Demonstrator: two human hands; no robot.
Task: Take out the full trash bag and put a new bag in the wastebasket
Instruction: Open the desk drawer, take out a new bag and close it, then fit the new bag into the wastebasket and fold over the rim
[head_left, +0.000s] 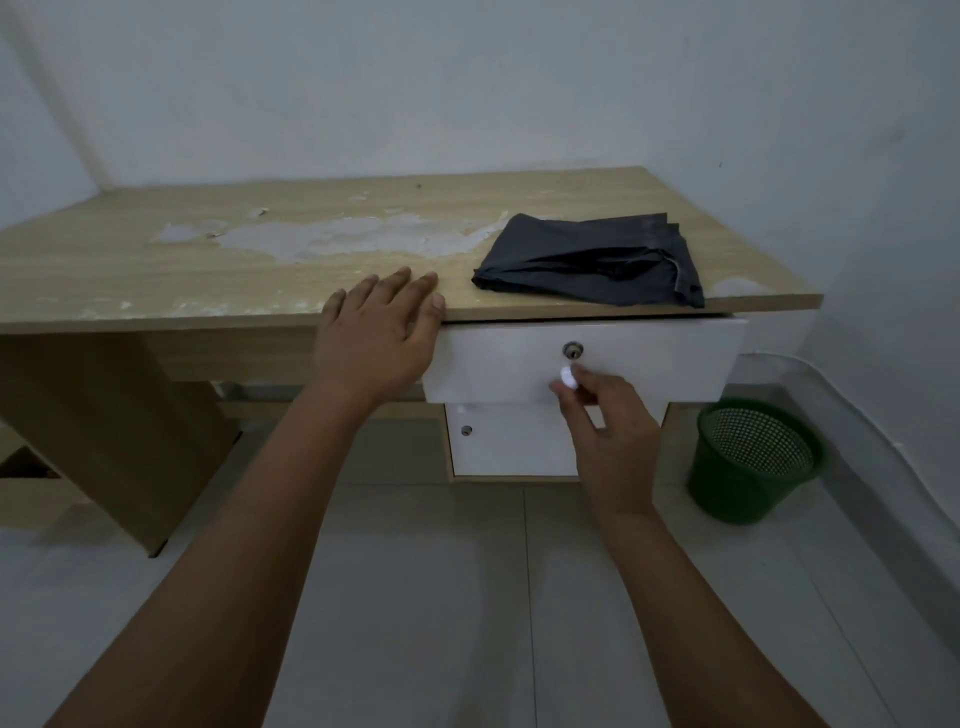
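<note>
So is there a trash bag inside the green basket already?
No, the green wastebasket on the floor shows only its bare mesh wall inside, while the folded dark bag lies on the desk.

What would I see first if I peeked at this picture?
First, two hands at a desk: the left hand lies flat on its front edge, and the right hand pinches the white knob of the drawer. A folded dark bag lies on the desk's right end. A green basket stands on the floor, lower right.
</note>
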